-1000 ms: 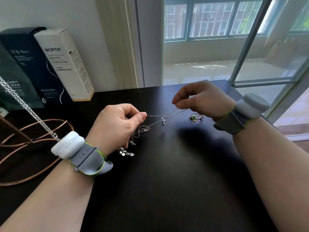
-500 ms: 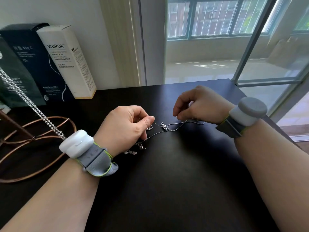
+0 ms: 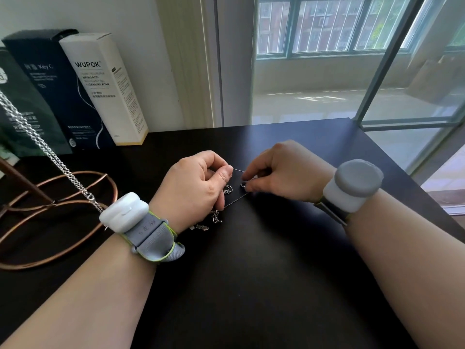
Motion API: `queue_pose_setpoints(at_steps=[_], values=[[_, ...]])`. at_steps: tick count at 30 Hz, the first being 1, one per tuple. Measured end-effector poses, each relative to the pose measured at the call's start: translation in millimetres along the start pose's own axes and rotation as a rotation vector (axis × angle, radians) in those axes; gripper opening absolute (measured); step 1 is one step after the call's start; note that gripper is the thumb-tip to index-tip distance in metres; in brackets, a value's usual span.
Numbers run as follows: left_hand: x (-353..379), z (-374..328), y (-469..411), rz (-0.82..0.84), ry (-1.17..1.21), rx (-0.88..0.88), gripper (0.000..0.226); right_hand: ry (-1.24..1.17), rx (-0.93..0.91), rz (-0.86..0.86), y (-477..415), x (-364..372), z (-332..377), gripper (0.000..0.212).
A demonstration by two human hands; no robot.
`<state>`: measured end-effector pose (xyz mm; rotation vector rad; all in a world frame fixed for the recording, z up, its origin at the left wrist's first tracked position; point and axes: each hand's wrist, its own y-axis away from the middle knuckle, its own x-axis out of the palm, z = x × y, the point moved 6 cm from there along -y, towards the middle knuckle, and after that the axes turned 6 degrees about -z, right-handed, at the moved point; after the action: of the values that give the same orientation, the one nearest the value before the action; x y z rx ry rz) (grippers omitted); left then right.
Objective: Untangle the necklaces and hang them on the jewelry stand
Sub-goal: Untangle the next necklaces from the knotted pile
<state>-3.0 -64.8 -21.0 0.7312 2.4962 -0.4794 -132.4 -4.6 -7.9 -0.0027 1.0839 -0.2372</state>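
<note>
My left hand (image 3: 193, 190) hides part of the thin silver necklace tangle (image 3: 227, 189); strands too fine to separate. Nine o'clock: copper wire jewelry stand (image 3: 115, 192) cut off.

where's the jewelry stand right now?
Head view, far left on the black table: the jewelry stand sits beside the left wrist, in front of the boxes, with a chunky silver chain hanging over it.

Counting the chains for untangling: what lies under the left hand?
Thin silver necklace chains with small clasps trail out from under the left hand onto the black table. How much continues beneath the palm is covered.
</note>
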Motion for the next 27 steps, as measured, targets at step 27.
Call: queue_pose_setpoints(at_steps=[27], values=[[-14,10,-5,-0.159,-0.232,0.008,0.017,-0.291,0.037,0.207,9,-7,-16,0.006]])
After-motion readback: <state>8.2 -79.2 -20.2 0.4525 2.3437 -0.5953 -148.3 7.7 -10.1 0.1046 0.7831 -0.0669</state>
